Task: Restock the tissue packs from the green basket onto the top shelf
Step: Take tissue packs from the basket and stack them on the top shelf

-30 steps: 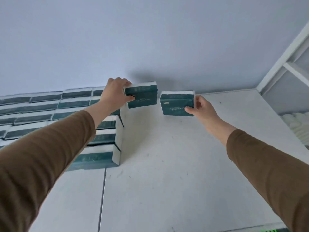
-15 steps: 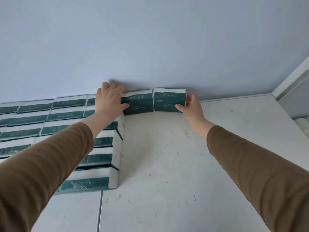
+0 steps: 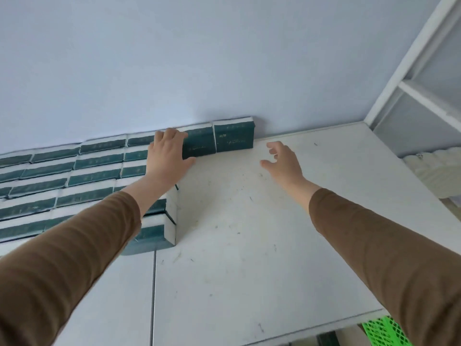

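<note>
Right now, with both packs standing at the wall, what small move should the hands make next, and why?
Probably lift the left hand off its tissue pack and draw both hands back toward the green basket. Both new packs stand side by side against the wall, the right hand is open and empty, and the shelf has bare space.

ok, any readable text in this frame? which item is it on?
Rightmost tissue pack against the wall: two pale characters at the upper left of its green face and a fine line below, both too blurred to read.
Pack beside it, partly under the left hand: a faint line of print, unreadable.
Stacked packs on the left: faint marks, too small to read.
No other text shows.
</note>
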The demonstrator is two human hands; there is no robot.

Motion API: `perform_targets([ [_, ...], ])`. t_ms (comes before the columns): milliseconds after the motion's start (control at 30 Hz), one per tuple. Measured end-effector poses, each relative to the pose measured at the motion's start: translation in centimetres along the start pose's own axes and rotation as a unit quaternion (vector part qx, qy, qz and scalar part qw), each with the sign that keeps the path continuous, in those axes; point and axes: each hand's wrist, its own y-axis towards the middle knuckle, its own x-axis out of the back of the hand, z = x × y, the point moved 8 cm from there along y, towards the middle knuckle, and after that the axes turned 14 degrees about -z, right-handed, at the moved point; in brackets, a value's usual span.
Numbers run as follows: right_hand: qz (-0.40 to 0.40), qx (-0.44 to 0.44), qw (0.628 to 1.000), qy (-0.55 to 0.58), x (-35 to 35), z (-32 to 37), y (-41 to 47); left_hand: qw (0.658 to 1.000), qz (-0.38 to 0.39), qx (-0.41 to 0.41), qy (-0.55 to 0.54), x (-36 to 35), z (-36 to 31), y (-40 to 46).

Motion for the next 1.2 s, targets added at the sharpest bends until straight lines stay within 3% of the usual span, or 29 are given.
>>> perform_targets([
  [333, -0.064, 0.134, 0.975, -0.167, 16.5, -2.2, -23.6, 0.985, 0.023, -0.148, -0.089, 7.5, -14.9, -21.3],
  [667, -0.083, 0.042, 0.969, -0.230, 30.6, -15.9, -37.9, 0.943, 0.067, -0.271, -0.179, 7.1, -33.2, -35.3],
  [833, -0.079, -0.071, 0.967, -0.231, 36.0, -28.1, -41.6, 0.916, 0.140, -0.311, -0.210, 1.5, -43.5, -41.4],
  [1033, -0.026, -0.225, 0.955, -0.191, 39.0, -45.2, -41.8, 0.887, 0.257, -0.336, -0.184, -10.3, -54.7, -46.7],
  [1200, 0.057, -0.262, 0.939, -0.216, 37.8, -58.0, -39.1, 0.869, 0.338, -0.332, -0.144, -22.3, -62.8, -49.5],
])
